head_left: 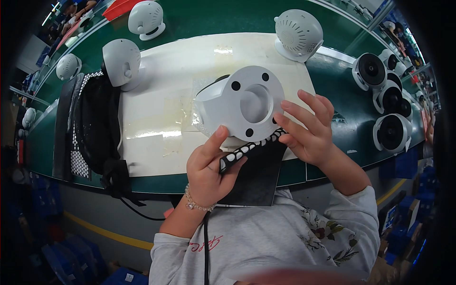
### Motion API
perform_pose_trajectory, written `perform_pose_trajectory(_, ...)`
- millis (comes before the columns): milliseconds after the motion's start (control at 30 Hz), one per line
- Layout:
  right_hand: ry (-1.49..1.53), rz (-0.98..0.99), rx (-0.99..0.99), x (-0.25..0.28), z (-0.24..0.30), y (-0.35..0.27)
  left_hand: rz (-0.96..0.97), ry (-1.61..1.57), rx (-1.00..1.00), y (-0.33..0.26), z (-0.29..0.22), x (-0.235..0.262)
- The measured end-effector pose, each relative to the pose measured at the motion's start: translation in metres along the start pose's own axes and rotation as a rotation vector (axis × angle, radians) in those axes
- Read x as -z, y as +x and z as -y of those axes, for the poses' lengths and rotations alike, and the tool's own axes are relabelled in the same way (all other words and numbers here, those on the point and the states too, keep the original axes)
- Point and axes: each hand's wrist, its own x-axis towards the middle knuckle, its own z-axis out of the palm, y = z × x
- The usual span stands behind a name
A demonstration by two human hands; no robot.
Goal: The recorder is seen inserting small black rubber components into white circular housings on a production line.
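Observation:
A white device [213, 102] with a rounded body lies tipped over before me, its ring-shaped base [249, 76] turned up. Round black pads sit around the base's hollow centre; one at the right edge is partly covered by my fingers. My left hand [209, 166] is closed on a black sheet [254, 178] whose curled upper edge shows rows of white round spots. Its thumb lies against the base's lower edge. My right hand [308, 128] has its fingers spread, the tips of two touching the base's right edge. Its thumb is beside the sheet's upper end.
Pale board [147, 114] covers the middle of the green table [209, 20]. Similar white devices stand behind, including one at back right [299, 35]. Several with round black fronts [392, 133] stand at right. A black fabric bundle [99, 123] lies over a white-spotted sheet [80, 164] at left.

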Motion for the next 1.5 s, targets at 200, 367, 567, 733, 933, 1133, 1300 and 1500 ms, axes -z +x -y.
perform_pose_trajectory(200,0.542,-0.166,-0.356,0.005,-0.015,0.046,-0.007,-0.016,-0.008,-0.003,0.003,0.001)
perform_pose_trajectory(367,1.306,0.359,-0.671,-0.003,-0.032,0.079,-0.021,-0.120,-0.036,-0.002,-0.001,0.008)
perform_pose_trajectory(567,1.287,0.151,-0.644,-0.025,-0.053,0.116,-0.015,-0.126,0.088,-0.023,0.008,0.049)
perform_pose_trajectory(733,-0.054,-0.186,-0.430,-0.139,-0.104,0.147,0.042,-0.175,0.247,-0.014,0.003,0.064)
perform_pose_trajectory(933,-0.486,0.084,-0.397,-0.209,-0.144,0.175,-0.035,-0.327,0.365,-0.029,0.010,0.085)
perform_pose_trajectory(1133,-0.548,0.276,-0.245,-0.256,-0.137,0.178,0.029,-0.437,0.283,-0.019,0.025,0.089)
perform_pose_trajectory(1300,-0.355,0.619,-0.404,-0.243,-0.126,0.198,0.093,-0.450,0.265,-0.019,0.030,0.096)
perform_pose_trajectory(1500,0.074,0.680,-0.470,-0.275,-0.071,0.229,0.065,-0.438,0.283,-0.020,0.029,0.096)
